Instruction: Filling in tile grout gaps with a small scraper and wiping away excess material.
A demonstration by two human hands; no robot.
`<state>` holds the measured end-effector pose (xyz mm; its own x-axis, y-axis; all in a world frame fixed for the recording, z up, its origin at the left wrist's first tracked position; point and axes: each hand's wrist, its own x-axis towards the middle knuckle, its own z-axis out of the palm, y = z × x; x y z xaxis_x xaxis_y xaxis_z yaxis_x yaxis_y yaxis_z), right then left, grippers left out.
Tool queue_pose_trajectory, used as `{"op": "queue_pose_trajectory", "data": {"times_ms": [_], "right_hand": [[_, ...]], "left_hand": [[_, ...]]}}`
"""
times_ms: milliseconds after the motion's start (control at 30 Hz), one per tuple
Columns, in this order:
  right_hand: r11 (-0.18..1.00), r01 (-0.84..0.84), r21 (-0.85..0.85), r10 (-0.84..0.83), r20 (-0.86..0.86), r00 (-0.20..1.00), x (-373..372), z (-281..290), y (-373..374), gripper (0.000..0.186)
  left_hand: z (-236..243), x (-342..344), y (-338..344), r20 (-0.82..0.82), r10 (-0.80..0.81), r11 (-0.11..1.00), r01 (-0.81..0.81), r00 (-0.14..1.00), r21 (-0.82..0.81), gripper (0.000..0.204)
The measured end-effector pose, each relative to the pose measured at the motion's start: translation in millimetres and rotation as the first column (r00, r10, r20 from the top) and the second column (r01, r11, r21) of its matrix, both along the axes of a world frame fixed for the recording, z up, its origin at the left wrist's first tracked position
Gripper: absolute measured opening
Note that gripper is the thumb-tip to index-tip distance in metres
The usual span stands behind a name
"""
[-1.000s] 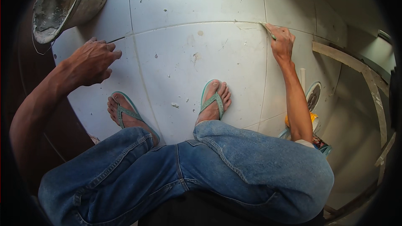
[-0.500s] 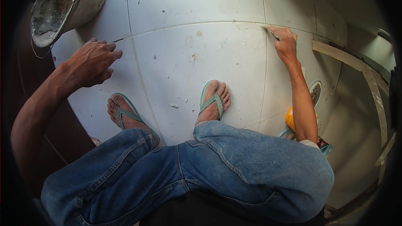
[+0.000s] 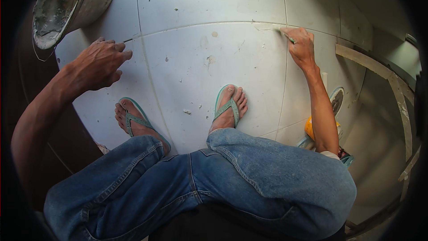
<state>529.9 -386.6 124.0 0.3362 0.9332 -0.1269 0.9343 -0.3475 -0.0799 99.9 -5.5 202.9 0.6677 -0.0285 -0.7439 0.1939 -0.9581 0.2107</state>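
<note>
Right hand (image 3: 302,47): narrow, pinched around a slim green-handled tool (image 3: 292,40), upper right of the frame.
Tool tip: blurred, just beside the crossing tile joints (image 3: 286,25); a grip this near the tip probably gives finer control.
Left hand (image 3: 100,64): left of the frame, fingers loosely spread, seemingly empty, palm hidden; perhaps steadying the crouch.
Bucket (image 3: 94,6): upper left, near that hand, likely parked within reach.

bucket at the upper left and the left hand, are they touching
Apart. The head view shows it: a strip of white tiled floor is visible between the bucket and the left hand.
</note>
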Motion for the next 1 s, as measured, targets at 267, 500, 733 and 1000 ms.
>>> {"op": "queue_pose_trajectory", "data": {"times_ms": [267,500,733,1000], "right_hand": [[0.991,0.000,0.137,-0.032,0.229,0.973,-30,-41,-35,0.061],[0.977,0.076,0.198,-0.123,0.237,0.964,3,-26,-1,0.051],[0.994,0.106,0.000,-0.105,0.135,0.985,-2,5,-27,0.038],[0.977,0.149,0.151,-0.165,0.100,0.981,-1,-26,17,0.039]], "left_hand": [[-1,-3,2,0.111,0.028,0.999,-0.026,0.993,-0.019,0.038],[-3,-4,6,0.049,-0.060,0.998,0.059,0.997,0.023,0.038],[-10,6,7,0.147,-0.010,0.999,0.014,0.989,-0.029,0.037],[-13,-1,6,0.110,-0.042,0.999,0.045,0.993,-0.026,0.033]]}}
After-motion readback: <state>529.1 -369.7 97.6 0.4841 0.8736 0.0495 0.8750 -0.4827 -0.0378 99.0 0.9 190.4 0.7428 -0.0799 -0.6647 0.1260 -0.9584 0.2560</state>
